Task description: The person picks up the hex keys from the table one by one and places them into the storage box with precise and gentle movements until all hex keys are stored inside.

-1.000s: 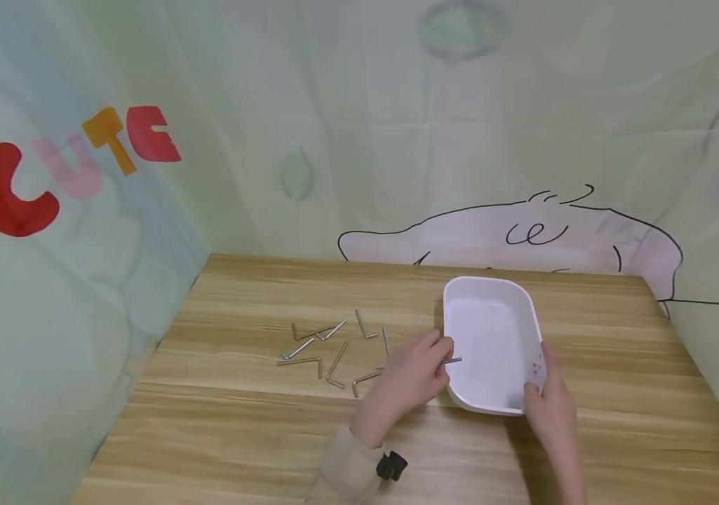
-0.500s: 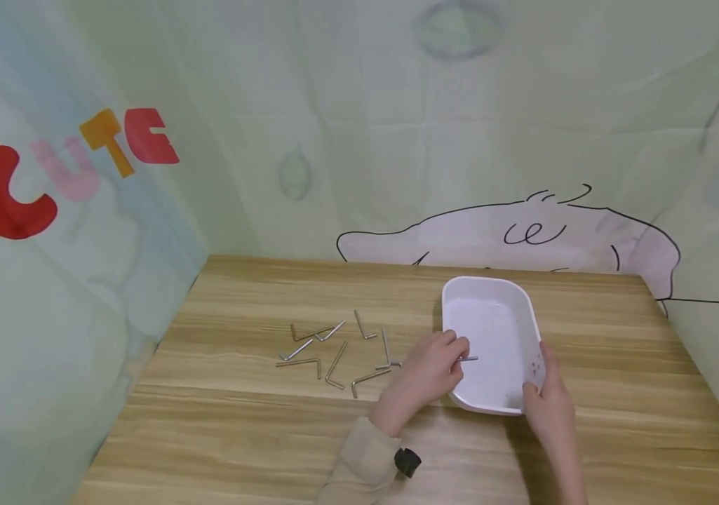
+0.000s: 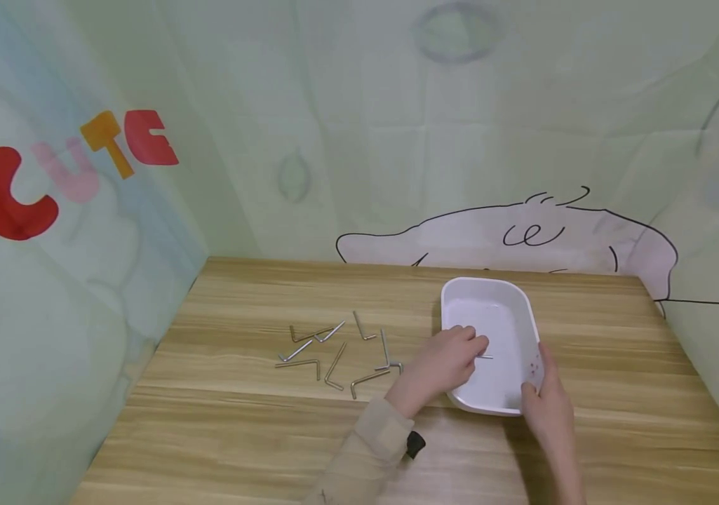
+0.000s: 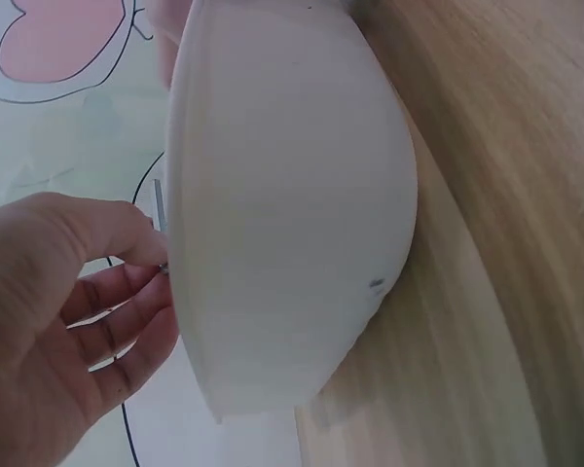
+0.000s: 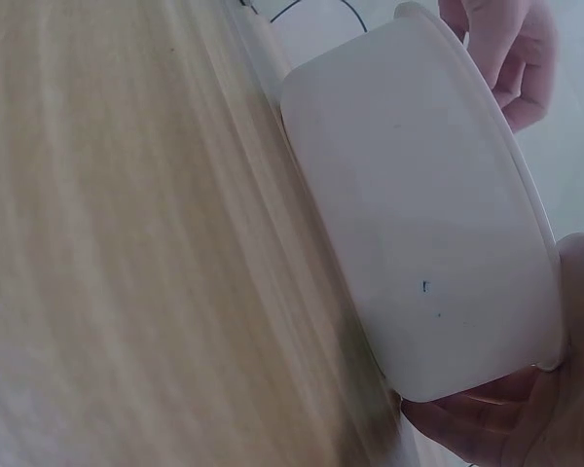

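Note:
My left hand (image 3: 446,361) is over the left part of a white plastic tray (image 3: 507,330), pinching an L-shaped hex key (image 3: 487,357). Only a short end of that key shows past the fingers; in the left wrist view the hex key (image 4: 159,202) stands out beyond the thumb, beside the tray's rim (image 4: 175,175). With thumb and fingers, my right hand (image 3: 548,410) grips the tray at its near right corner. The right wrist view has the right hand (image 5: 569,360) around the end of the tray's outer wall (image 5: 419,214).
Several more hex keys lie loosely scattered on the wooden table (image 3: 239,435) left of the tray, such as one silver key (image 3: 298,349) and one bronze-toned key (image 3: 372,376). A printed curtain (image 3: 258,175) hangs behind the table's back edge.
My left hand has moved right, from the tray's left rim to farther over its inside, carrying the hex key. The right hand and the tray have stayed nearly in place.

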### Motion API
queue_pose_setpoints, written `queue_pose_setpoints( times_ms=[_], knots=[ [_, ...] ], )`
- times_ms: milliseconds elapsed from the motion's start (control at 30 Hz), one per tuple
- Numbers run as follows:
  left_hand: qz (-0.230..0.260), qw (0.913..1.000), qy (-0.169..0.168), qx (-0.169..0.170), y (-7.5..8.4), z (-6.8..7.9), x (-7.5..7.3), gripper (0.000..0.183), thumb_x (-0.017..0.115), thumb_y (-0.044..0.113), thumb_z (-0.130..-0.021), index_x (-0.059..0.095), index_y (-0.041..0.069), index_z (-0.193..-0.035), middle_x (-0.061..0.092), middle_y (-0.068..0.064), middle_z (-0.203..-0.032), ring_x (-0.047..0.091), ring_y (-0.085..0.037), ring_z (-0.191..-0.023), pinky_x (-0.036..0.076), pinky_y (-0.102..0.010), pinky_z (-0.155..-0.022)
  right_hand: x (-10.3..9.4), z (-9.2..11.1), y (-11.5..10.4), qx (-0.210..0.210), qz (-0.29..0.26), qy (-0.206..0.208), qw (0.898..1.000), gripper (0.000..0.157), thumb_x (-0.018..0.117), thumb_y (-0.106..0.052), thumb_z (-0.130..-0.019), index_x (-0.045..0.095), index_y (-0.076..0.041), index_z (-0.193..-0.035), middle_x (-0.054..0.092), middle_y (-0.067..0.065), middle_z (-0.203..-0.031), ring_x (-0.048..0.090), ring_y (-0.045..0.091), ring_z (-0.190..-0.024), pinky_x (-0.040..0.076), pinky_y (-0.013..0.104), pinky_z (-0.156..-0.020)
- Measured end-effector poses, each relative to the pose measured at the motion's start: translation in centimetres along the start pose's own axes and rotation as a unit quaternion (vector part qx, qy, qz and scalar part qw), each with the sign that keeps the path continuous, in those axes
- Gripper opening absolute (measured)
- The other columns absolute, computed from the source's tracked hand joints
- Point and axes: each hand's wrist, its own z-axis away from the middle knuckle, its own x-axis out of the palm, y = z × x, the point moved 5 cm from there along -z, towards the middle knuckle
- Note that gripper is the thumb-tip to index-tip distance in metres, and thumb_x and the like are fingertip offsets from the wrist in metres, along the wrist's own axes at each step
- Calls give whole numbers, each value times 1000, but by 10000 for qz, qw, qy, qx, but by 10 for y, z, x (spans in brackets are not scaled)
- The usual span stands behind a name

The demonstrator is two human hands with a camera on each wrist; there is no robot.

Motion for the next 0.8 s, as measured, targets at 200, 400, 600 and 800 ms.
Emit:
queue_pose_setpoints(
  times_ms=[200, 400, 600, 800],
  knots=[
    [8, 9987, -449, 243, 3, -12, 2, 10, 59, 12, -89, 60, 18, -97, 58, 4, -87, 55, -11, -76, 40, -19, -61, 0, 0, 1, -30, 16, -18, 10000, 71, 39, -8, -91, 9, -15, -155, 33, 39, -144, 39, 55, -127, 34, 67, -100],
    [5, 9945, -959, 419, 3, -26, 5, 11, 59, 10, -88, 60, 19, -95, 60, 4, -88, 54, -10, -74, 38, -19, -59, -1, -1, 1, -97, 123, 59, 9999, 71, 39, -8, -91, 9, -15, -155, 37, 41, -139, 43, 56, -122, 37, 66, -94],
    [-98, 9873, -1485, 557, 7, -36, 18, 16, 60, 10, -87, 60, 20, -100, 61, 4, -91, 55, -10, -77, 42, -20, -62, -1, 0, 0, -72, 112, 76, 9999, 72, 39, -9, -90, 9, -16, -155, 36, 41, -140, 42, 57, -123, 37, 66, -96],
    [-472, 9816, -1746, 612, 12, -40, 31, 26, 63, 14, -87, 61, 23, -111, 63, 5, -99, 59, -11, -83, 47, -22, -66, 0, 0, 0, -47, 82, 49, 9999, 72, 38, -9, -90, 8, -16, -155, 33, 39, -142, 39, 56, -127, 35, 67, -99]
  ],
)
